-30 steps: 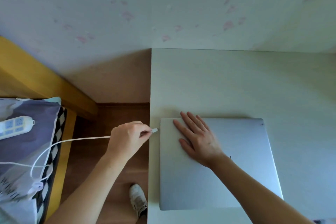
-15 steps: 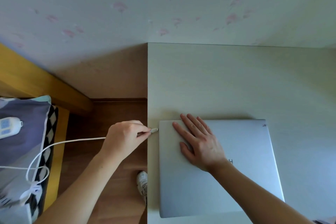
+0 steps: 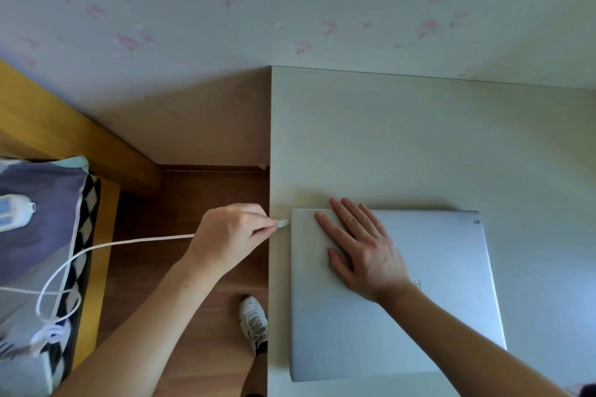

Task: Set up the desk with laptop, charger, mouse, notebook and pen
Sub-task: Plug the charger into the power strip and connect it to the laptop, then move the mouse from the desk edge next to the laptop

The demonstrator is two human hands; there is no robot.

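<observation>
A closed silver laptop (image 3: 445,293) lies on the pale desk (image 3: 403,138), near its left edge. My right hand (image 3: 361,251) rests flat on the lid, fingers straight. My left hand (image 3: 229,235) pinches the plug of the white charger cable (image 3: 129,242); the plug tip (image 3: 283,223) touches the laptop's left side at its far corner. The cable runs left to a coil on the bed. No mouse, notebook or pen is in view.
A white power strip (image 3: 13,211) lies on the purple bedding (image 3: 38,235) at left, beside a yellow wooden bed frame (image 3: 74,135). A wood floor gap with my white shoe (image 3: 253,321) separates bed and desk. A floral wall stands behind.
The plug tip has closed the small gap and now touches the laptop's left side. My right hand stays flat on the lid. The view has shifted slightly.
</observation>
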